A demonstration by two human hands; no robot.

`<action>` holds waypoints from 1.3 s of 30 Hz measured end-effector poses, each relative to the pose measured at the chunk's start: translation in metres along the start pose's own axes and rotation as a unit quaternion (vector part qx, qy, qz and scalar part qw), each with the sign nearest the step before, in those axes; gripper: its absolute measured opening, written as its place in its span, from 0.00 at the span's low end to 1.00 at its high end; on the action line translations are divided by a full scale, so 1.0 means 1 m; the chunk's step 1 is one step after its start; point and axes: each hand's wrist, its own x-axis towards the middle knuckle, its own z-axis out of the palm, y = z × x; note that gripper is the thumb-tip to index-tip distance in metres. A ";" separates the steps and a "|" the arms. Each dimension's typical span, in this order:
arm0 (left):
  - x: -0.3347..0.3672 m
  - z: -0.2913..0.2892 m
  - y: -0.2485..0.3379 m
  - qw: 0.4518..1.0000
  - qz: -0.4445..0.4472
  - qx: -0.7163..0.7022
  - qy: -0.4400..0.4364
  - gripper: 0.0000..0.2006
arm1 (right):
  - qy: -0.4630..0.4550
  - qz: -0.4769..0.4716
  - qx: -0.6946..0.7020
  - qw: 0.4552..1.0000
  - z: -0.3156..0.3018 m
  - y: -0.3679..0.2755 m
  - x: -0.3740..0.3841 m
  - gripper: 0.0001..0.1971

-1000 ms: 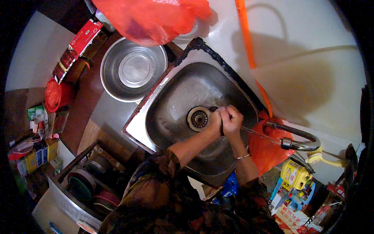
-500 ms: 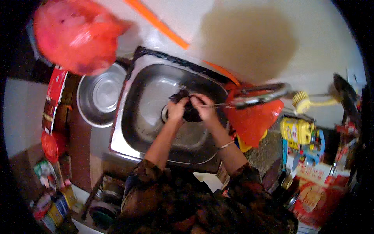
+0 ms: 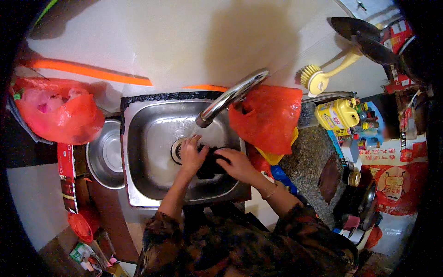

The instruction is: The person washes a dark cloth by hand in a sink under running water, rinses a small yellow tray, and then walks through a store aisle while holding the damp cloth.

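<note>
A dark, wet-looking piece of cloth (image 3: 211,166) lies bunched between my hands, low over the right part of the steel sink (image 3: 152,171). My left hand (image 3: 191,156) is at the cloth's left side, beside the drain (image 3: 177,150), with its fingers stretched apart. At the cloth's right edge, my right hand (image 3: 237,164) grips it between thumb and fingers. The curved metal faucet (image 3: 230,97) reaches over the basin just above my hands. Whether water runs from its spout is hard to make out.
Left of the sink stands a metal basin (image 3: 108,152), with a filled red plastic bag (image 3: 60,111) behind it. A red bag (image 3: 270,120) hangs at the sink's right. Further right are a yellow jug (image 3: 337,114), several small bottles (image 3: 367,124) and a hanging yellow brush (image 3: 318,81).
The view has shifted and turned, so the faucet now shows above the basin. My left hand's fingers have spread from a pinch on the cloth, and my hands are lower over the sink.
</note>
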 end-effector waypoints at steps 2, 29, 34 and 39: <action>0.022 0.014 0.020 0.973 -0.093 -0.212 -0.024 0.22 | 0.081 0.053 0.033 0.995 -0.026 0.009 -0.020 0.15; 0.059 0.015 0.069 0.631 -0.195 -0.747 -0.081 0.15 | 0.391 0.102 -0.193 0.894 -0.167 0.111 -0.013 0.18; 0.059 0.017 0.068 0.649 -0.176 -0.721 -0.166 0.21 | 0.289 0.009 -0.165 0.943 -0.124 0.041 0.004 0.16; 0.056 0.012 0.073 0.782 -0.115 -0.578 -0.203 0.23 | 0.050 0.025 -0.170 0.984 -0.089 0.016 0.055 0.18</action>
